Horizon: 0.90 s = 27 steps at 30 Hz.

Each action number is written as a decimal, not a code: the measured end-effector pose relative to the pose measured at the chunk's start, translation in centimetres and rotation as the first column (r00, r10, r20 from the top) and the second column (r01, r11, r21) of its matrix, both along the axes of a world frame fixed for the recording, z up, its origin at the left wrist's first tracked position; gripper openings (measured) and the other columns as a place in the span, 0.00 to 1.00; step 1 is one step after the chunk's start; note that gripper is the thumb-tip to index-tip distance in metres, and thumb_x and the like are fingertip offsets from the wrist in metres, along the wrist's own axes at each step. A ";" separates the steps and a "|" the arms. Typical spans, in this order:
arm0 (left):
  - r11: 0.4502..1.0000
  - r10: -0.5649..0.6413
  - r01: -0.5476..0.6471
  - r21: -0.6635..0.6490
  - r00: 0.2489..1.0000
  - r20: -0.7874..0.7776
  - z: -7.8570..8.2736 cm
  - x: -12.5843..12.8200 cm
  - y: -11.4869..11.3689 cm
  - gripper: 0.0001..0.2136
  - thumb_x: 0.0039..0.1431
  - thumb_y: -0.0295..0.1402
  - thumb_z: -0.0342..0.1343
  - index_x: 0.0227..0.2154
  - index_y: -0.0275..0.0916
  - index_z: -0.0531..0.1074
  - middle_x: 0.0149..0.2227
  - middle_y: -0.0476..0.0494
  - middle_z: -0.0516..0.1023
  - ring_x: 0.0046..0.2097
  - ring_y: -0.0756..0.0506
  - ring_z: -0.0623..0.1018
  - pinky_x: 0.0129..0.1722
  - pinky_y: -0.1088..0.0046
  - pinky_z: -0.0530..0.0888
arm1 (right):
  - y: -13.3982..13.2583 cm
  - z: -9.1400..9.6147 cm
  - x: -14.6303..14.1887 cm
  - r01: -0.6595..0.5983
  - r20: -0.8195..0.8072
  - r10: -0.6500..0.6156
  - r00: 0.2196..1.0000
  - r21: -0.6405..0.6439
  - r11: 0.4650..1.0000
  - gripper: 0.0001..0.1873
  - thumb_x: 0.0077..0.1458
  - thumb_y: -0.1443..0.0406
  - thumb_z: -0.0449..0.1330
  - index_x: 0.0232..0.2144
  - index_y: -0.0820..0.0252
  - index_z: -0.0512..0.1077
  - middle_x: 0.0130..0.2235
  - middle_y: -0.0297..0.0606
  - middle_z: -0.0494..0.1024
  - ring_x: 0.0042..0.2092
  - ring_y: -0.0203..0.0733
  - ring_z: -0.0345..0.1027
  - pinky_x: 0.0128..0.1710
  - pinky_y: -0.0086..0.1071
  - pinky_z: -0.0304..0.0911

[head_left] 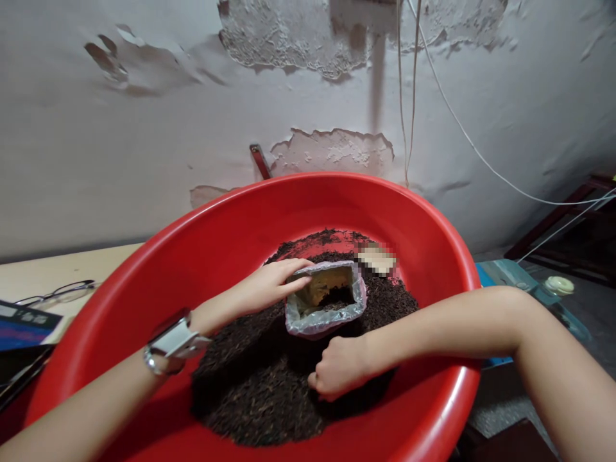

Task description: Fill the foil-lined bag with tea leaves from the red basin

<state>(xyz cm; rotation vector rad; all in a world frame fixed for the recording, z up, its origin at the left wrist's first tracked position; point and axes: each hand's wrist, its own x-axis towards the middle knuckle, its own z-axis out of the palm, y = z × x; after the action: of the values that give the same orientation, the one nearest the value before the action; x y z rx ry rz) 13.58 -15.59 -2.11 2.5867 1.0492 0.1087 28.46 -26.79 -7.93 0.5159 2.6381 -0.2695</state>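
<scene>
Left hand (pixel 269 285) holds bag (pixel 325 298) open — right hand (pixel 337 369) seemingly scooping tea leaves (pixel 260 385).

— Count near my hands?
— One red basin (pixel 231 218), one open bag (pixel 323 301) between my two hands, one heap of dark tea leaves (pixel 260 391), one pair of glasses (pixel 60 292) beyond my left wrist.

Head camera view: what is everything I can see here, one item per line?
basin: one, red, centre, on the table
loose tea leaves: one heap, dark brown, inside the basin
bag: one, clear plastic, open, standing in the leaves
table: one, pale wood, left
glasses: one pair, dark-framed, on the table
cables: several, white, along the peeling wall
watch: one, silver, left wrist
left hand: holds the bag's rim
right hand: closed, in the leaves
</scene>
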 end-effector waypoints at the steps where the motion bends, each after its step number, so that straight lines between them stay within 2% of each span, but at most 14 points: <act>1: 1.000 -0.002 0.002 -0.004 1.000 0.001 0.0 0.0 0.0 0.22 0.60 0.46 0.42 0.50 0.39 0.66 0.52 0.44 0.72 0.52 0.43 0.70 0.51 0.70 0.66 | -0.1 0.7 -0.1 -0.004 -0.048 0.005 0.999 0.024 1.000 0.16 0.59 0.62 0.50 0.44 0.67 0.70 0.35 0.45 0.78 0.39 0.48 0.74 0.32 0.39 0.68; 5: 1.000 0.005 -0.005 -0.001 1.000 0.012 -0.1 -0.1 -0.1 0.22 0.60 0.46 0.43 0.51 0.38 0.66 0.53 0.43 0.71 0.53 0.44 0.70 0.53 0.70 0.64 | 0.0 3.7 -0.2 0.026 -0.245 0.018 0.969 0.176 0.984 0.14 0.60 0.66 0.47 0.40 0.68 0.69 0.28 0.43 0.77 0.32 0.45 0.74 0.28 0.36 0.67; 8: 1.000 0.011 -0.011 -0.005 1.000 0.028 -0.2 -0.1 0.0 0.22 0.59 0.45 0.43 0.50 0.38 0.66 0.53 0.43 0.71 0.52 0.44 0.70 0.53 0.70 0.65 | 0.8 5.3 0.5 0.192 -0.359 -0.080 0.930 0.288 0.938 0.13 0.59 0.66 0.47 0.38 0.68 0.69 0.25 0.43 0.76 0.30 0.45 0.73 0.26 0.35 0.66; 11: 1.000 -0.004 0.005 -0.017 0.999 0.051 -0.2 0.0 0.0 0.21 0.59 0.45 0.44 0.50 0.40 0.66 0.52 0.44 0.72 0.52 0.44 0.70 0.52 0.70 0.65 | 2.2 5.9 1.6 0.357 -0.435 -0.173 0.884 0.386 0.850 0.13 0.59 0.66 0.46 0.37 0.68 0.68 0.27 0.46 0.76 0.30 0.46 0.73 0.25 0.36 0.65; 13: 0.999 -0.022 0.025 -0.030 0.997 0.068 -0.1 0.0 0.0 0.20 0.59 0.45 0.44 0.50 0.41 0.66 0.52 0.45 0.72 0.52 0.44 0.70 0.52 0.71 0.65 | 3.2 6.0 2.3 0.390 -0.441 -0.186 0.878 0.435 0.812 0.14 0.59 0.69 0.44 0.40 0.70 0.67 0.30 0.48 0.76 0.30 0.44 0.72 0.26 0.35 0.64; 16: 0.999 -0.021 0.024 -0.038 0.997 0.078 0.2 0.2 -0.2 0.20 0.58 0.45 0.44 0.48 0.41 0.67 0.51 0.45 0.72 0.52 0.43 0.71 0.52 0.71 0.66 | 3.8 6.1 2.7 0.391 -0.427 -0.181 0.886 0.478 0.786 0.14 0.59 0.71 0.43 0.42 0.71 0.66 0.35 0.50 0.76 0.34 0.44 0.71 0.30 0.36 0.64; 19: 0.999 0.001 0.001 -0.033 0.998 0.066 0.3 0.3 -0.4 0.21 0.57 0.46 0.44 0.47 0.39 0.68 0.50 0.44 0.73 0.50 0.43 0.72 0.52 0.69 0.66 | 3.3 6.5 2.5 0.323 -0.444 -0.069 0.893 0.527 0.787 0.13 0.60 0.69 0.44 0.39 0.68 0.68 0.38 0.48 0.74 0.42 0.47 0.68 0.39 0.40 0.63; 21: 0.999 0.015 -0.013 -0.035 0.998 0.053 0.3 0.3 -0.4 0.22 0.57 0.46 0.43 0.48 0.39 0.67 0.50 0.44 0.73 0.50 0.43 0.72 0.51 0.69 0.67 | 2.4 6.6 2.0 0.213 -0.454 0.062 0.889 0.530 0.821 0.13 0.61 0.69 0.44 0.38 0.65 0.68 0.39 0.46 0.73 0.45 0.47 0.65 0.43 0.41 0.61; 24: 0.999 0.028 -0.028 -0.021 0.999 0.032 0.2 0.3 -0.3 0.22 0.58 0.46 0.43 0.49 0.40 0.66 0.52 0.44 0.72 0.52 0.43 0.71 0.52 0.69 0.66 | 0.6 5.6 1.2 -0.011 -0.429 0.205 0.880 0.413 0.911 0.12 0.59 0.65 0.48 0.42 0.63 0.68 0.42 0.44 0.70 0.43 0.44 0.63 0.40 0.37 0.62; 27: 1.000 0.016 -0.015 -0.015 1.000 0.009 0.3 0.2 -0.3 0.22 0.59 0.46 0.42 0.50 0.40 0.66 0.53 0.43 0.71 0.52 0.43 0.70 0.53 0.68 0.65 | -0.6 3.0 0.8 -0.187 -0.330 0.264 0.906 0.247 0.951 0.22 0.54 0.58 0.56 0.50 0.60 0.64 0.51 0.47 0.64 0.47 0.47 0.61 0.37 0.36 0.64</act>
<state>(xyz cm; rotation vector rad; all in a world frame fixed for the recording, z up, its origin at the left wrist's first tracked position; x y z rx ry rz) 13.78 -15.94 -1.79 2.5628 1.0630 0.1164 29.24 -27.39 -4.91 0.2329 3.0739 -0.0083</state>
